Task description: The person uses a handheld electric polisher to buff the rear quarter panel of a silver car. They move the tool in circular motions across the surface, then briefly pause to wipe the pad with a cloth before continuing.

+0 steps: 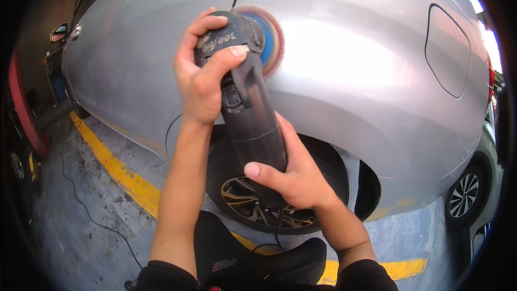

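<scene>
A black Bigfoot car polisher (252, 109) is held in both of my hands against the rear side of a silver car (343, 101). My left hand (206, 68) wraps over the polisher's head, its thumb across the top near the body. Around the rear of the black barrel is my right hand (299, 169), thumb on the upper side. The round polishing pad (272, 44), blue with a reddish rim, meets the panel above the rear wheel arch; its far side is hidden by the polisher head. Its blurred edge suggests spinning.
Below the polisher sits the car's rear wheel (230, 202). A power cord (278, 226) hangs from the tool's end, and a thin cable (87, 206) runs along the floor at left. The fuel flap (448, 50) is at right. Another car (480, 178) stands behind.
</scene>
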### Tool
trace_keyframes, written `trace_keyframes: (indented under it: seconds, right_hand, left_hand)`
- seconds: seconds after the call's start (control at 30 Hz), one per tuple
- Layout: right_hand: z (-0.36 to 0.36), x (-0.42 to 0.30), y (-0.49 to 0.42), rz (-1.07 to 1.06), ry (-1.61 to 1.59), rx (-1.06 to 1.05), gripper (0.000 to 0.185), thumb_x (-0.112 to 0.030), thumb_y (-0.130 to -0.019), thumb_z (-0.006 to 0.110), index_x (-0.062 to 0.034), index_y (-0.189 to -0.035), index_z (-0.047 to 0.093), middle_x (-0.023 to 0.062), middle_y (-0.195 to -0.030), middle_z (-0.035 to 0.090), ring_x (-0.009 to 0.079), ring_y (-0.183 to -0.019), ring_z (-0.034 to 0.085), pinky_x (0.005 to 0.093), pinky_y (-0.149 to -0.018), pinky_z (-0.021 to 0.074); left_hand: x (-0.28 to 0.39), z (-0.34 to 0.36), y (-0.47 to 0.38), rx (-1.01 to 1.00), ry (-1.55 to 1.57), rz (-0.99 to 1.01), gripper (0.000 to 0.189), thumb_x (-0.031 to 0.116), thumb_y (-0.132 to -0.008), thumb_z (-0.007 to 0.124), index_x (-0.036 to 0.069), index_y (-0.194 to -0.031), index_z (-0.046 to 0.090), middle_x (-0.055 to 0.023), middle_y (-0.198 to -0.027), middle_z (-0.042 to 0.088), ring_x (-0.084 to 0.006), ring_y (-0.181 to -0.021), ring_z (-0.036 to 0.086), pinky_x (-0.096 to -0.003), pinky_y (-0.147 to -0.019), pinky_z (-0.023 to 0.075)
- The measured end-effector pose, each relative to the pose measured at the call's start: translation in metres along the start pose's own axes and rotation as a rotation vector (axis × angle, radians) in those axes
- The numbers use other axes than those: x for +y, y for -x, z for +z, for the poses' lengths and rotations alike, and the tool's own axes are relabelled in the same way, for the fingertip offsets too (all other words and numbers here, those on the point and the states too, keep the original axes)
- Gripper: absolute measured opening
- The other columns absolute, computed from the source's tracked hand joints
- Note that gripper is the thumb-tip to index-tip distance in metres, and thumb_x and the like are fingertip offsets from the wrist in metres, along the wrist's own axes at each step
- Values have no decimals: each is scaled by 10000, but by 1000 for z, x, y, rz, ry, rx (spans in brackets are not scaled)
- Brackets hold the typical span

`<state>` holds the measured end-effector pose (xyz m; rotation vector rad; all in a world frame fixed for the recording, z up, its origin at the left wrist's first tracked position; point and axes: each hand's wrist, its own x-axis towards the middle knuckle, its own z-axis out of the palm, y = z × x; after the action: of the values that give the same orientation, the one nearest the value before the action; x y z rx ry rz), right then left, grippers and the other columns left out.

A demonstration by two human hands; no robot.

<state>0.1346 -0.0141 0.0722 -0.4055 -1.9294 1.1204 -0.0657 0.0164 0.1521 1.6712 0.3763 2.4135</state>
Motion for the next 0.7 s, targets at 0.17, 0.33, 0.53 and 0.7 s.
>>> trace_keyframes:
  seconds: [0.17, 0.33, 0.53, 0.7]
  right_hand:
    - [25, 3, 7, -9, -5, -65, 1074, -339, -921, 829, 31, -1663, 147, 261, -1482, 547, 338, -1371, 564, 429, -1170, 413]
    - [25, 1, 25, 14, -75, -5, 1081, -301, -924, 830, 47, -1665, 125, 243, -1521, 511, 313, -1408, 526, 426, -1190, 390]
    - [24, -14, 40, 24, -292, 40, 1042, -211, -937, 820, 47, -1671, 126, 195, -1573, 435, 253, -1451, 447, 411, -1209, 355]
    - [19, -14, 40, 20, -299, 36, 1043, -201, -940, 820, 48, -1674, 122, 187, -1567, 430, 248, -1438, 451, 407, -1203, 358]
  left_hand:
    - [8, -19, 11, 12, 103, -135, 482, 112, -763, 800, -25, -1212, 688, -197, -1485, 530, -254, -1218, 627, -347, -1075, 497]
    - [16, 0, 16, -40, 94, -139, 473, 105, -761, 812, -29, -1199, 694, -174, -1477, 538, -232, -1204, 636, -342, -1060, 509]
    - [18, 21, 11, -135, 18, -90, 415, 152, -730, 846, -6, -1099, 743, -231, -1448, 563, -268, -1219, 639, -360, -1066, 473]
    - [15, 26, 8, -159, 4, -81, 412, 161, -724, 845, -6, -1086, 744, -235, -1426, 577, -273, -1226, 634, -362, -1071, 469]
